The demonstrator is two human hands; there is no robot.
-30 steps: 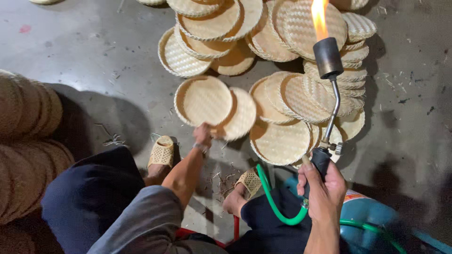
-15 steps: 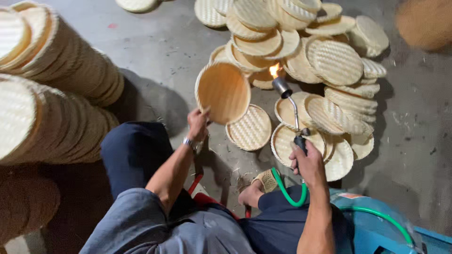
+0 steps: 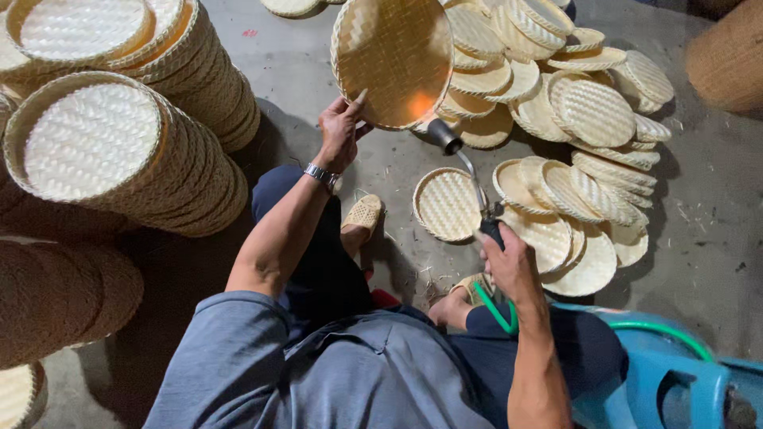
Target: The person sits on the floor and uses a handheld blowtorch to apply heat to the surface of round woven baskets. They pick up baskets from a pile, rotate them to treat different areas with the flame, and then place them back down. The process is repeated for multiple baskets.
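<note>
Since the earlier frames, the woven bamboo tray has come up off the floor and now stands tilted at about 12 o'clock in the head view, its hollow face turned toward the person, and the gas torch has swung in beneath it so the flame licks the lower rim at 5 o'clock of the tray. Left hand pinches the tray's rim at its 7 o'clock edge, thumb in front and fingers behind. Right hand is clenched round the torch handle, from which a green hose trails. It looks light and stiff but thin and quick to scorch, so the firm rim, away from the flame, seems the place to grip. More trays lie heaped at 2 o'clock, with tall stacks at 9 o'clock.
</note>
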